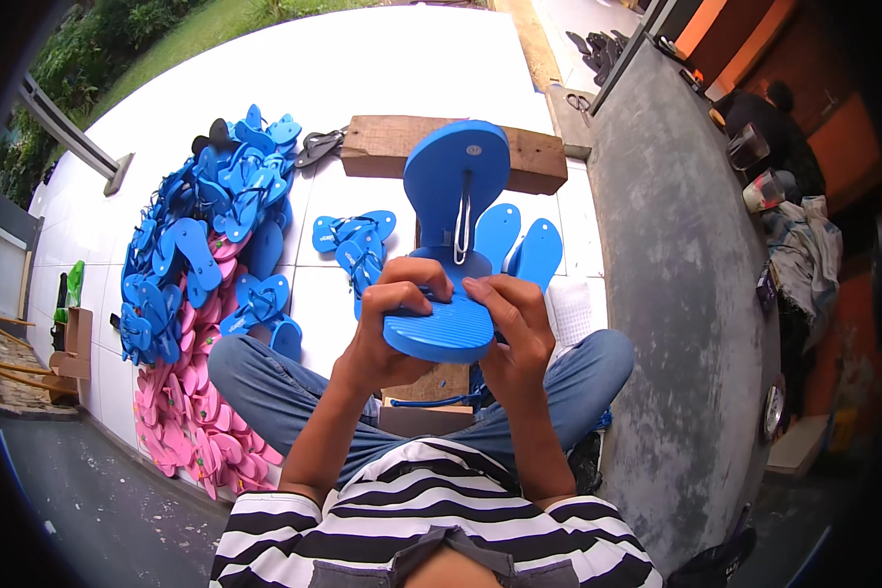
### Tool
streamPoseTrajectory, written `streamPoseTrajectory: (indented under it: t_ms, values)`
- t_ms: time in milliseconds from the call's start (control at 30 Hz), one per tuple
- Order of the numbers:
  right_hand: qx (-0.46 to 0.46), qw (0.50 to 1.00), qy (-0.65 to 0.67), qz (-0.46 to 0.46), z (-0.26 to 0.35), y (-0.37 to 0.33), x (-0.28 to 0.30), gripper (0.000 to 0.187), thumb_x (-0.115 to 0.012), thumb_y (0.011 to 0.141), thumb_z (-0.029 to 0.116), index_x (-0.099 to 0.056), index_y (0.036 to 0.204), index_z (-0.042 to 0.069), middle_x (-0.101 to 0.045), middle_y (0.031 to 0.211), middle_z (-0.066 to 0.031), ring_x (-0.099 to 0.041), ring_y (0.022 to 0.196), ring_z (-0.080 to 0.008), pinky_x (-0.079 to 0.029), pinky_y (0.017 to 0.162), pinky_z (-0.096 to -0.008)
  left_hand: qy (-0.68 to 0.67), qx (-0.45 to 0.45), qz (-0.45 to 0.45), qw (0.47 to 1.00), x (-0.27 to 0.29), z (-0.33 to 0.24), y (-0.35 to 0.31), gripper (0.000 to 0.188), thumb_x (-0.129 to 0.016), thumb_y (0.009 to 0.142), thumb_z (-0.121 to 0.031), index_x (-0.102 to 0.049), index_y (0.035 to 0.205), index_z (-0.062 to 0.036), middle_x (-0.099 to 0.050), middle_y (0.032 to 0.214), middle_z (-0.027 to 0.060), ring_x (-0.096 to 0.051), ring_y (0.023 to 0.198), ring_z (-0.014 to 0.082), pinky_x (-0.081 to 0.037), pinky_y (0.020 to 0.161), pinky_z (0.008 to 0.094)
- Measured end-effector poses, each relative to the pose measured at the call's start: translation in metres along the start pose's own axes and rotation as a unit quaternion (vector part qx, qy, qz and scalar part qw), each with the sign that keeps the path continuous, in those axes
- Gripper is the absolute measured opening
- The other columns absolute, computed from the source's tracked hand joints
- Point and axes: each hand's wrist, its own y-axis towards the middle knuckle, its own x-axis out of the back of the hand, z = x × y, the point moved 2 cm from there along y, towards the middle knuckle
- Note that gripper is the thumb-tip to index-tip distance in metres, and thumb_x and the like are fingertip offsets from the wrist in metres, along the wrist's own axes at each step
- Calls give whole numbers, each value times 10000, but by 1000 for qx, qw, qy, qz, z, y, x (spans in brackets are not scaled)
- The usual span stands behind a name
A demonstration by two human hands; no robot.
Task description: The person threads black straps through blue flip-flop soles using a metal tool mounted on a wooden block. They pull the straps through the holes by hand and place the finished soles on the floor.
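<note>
- Head view: blue flip-flop sole (439,325) sits between the two hands, above the person's crossed legs; near end ridged, far end reared upright beyond the fingertips.
- Left hand (387,309) clamped on the sole's left side, fingers curled over the top.
- Right hand (513,323) clamped on the right side, digits reaching over the upper face; underside grip hidden.
- Two-sided grip probably there to steady the sole and hold the bend.
- Looped wire tool (458,245) hangs just past the fingertips, against the raised half; how it's fixed, can't tell.
- Pose: forearms come up from below and angle inward, hands close together, apparently for even pressure from both sides.
- Wooden beam (544,165) lies crosswise beyond both hands, behind the raised end.
- Strapped blue flip-flops (355,235) beyond left hand, two blue soles (536,257) beyond right, likely set within easy reach.
- Blue flip-flop pile (201,250) and pink flip-flop pile (196,416) well left of left hand, seemingly grouped by colour on the tiled floor (314,289).
</note>
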Motion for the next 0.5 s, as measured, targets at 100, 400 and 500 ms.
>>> streamPoseTrajectory:
  t_ms: [100, 400, 500]
  values:
    - [0, 999, 3, -32, 0, 11, -2, 423, -773, 739, -6, -676, 1148, 45, -653, 1068, -95, -651, 940, -253, -540, 787, -356, 7, -37, -5, 999, 4, 5, 16, 654, -809, 658, 43, -351, 1094, -123, -505, 1050, 173, -587, 936, 277, -515, 836, 402]
    - [-101, 988, 83, -85, 0, 23, -9, 262, -808, 735, -17, -671, 955, 19, -711, 976, -130, -701, 938, -256, -565, 789, -338, -28, 103, -88, 990, 4, 8, 30, 618, -797, 754, -37, -356, 1182, -94, -422, 1217, 191, -499, 1114, 293, -465, 930, 389]
    - [-153, 982, 54, -98, -13, 36, -15, 167, -788, 801, 58, -643, 870, 11, -681, 892, -124, -681, 792, -204, -546, 677, -300, 200, 130, -56, 969, 17, 1, 63, 671, -842, 754, -162, -387, 1242, -92, -234, 1467, 225, -274, 1369, 369, -286, 1103, 478]
